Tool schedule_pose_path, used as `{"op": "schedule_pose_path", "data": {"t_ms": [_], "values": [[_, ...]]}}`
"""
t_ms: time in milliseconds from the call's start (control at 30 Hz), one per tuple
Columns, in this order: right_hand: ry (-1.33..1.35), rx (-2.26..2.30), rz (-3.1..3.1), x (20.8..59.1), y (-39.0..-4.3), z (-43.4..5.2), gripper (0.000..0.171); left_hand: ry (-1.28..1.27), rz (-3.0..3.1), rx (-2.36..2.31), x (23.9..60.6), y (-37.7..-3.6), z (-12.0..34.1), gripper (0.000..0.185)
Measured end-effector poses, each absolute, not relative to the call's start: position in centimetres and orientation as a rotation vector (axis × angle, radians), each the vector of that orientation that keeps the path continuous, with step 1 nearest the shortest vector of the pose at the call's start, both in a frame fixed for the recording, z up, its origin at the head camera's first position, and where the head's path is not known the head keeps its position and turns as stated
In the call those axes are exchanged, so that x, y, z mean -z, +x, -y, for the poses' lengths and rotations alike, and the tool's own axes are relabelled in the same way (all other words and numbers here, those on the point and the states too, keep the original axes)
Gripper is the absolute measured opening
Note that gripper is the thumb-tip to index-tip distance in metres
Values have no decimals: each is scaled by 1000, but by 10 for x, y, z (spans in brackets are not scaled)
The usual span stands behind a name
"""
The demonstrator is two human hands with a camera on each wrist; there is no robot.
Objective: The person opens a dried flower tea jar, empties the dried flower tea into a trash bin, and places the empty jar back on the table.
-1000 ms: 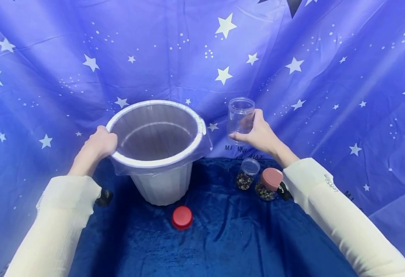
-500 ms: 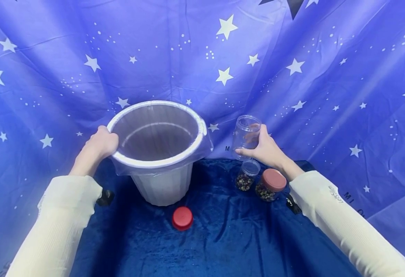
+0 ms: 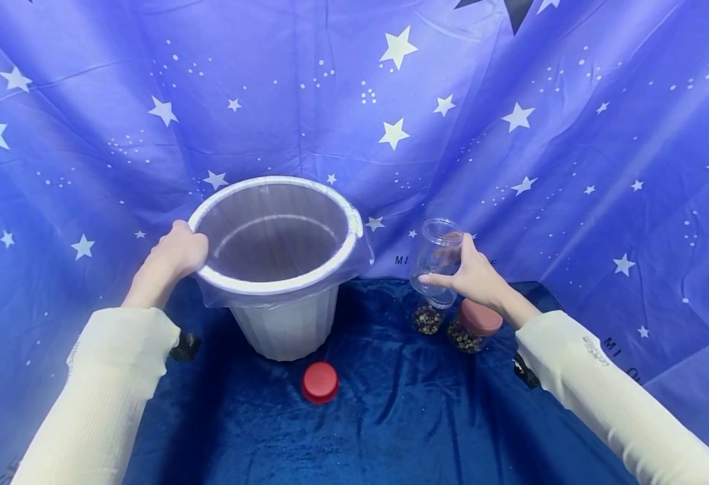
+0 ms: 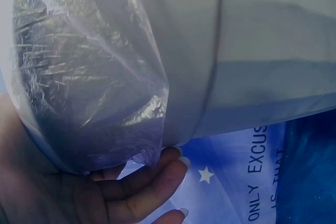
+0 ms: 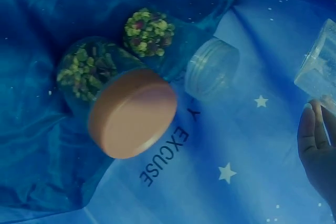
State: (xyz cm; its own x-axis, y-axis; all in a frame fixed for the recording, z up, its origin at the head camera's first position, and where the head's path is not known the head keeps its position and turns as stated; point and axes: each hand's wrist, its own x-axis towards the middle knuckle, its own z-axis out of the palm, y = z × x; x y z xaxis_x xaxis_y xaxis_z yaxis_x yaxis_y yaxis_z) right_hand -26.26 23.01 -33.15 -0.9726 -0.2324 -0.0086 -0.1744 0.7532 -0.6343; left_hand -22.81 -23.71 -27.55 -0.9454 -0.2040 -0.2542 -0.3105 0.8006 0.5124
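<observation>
Head view: left hand (image 3: 175, 252) grips the rim of the white bin (image 3: 281, 316), fingers curled over the edge where the clear liner bag (image 3: 354, 259) folds outward. Right hand (image 3: 472, 276) holds an empty clear jar (image 3: 435, 252) in the air, fingers clamped round its side, mouth up and tilted a little. The jar hangs just above two filled jars standing on the blue surface (image 3: 390, 417): an open jar (image 3: 428, 316) and, beside it, a pink-lidded jar (image 3: 472, 327). A red lid (image 3: 320, 381) lies alone in front of the bin.

Left wrist view adds what the head view hides: the fingers (image 4: 152, 179) curl under the crinkled liner (image 4: 89, 93) against the bin wall (image 4: 252, 51).

Right wrist view looks down on the pink-lidded jar (image 5: 131, 111) and the open jar (image 5: 210, 69); both hold greenish and reddish bits, possibly dried beans, too blurred to tell. Only a corner of the held jar (image 5: 320, 72) and some fingertips (image 5: 315, 145) show at the right edge.
</observation>
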Motion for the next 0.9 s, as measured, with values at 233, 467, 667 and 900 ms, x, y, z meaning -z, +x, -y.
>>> {"op": "schedule_pose_path", "data": {"t_ms": [233,467,667,900], "values": [[-325,1052,-2833,347,-258,-234,115,-403,-2805,-846,276,-229,237,64],[-347,1076,-2846,365,-254,-238,97,-409,-2802,-844,276,-229,237,64],[-357,1045,-2883,379,-252,-243,93,-403,-2804,-846,277,-230,237,64],[-288,993,-2908,387,-250,-241,95,-395,-2812,-845,277,-230,237,65]]}}
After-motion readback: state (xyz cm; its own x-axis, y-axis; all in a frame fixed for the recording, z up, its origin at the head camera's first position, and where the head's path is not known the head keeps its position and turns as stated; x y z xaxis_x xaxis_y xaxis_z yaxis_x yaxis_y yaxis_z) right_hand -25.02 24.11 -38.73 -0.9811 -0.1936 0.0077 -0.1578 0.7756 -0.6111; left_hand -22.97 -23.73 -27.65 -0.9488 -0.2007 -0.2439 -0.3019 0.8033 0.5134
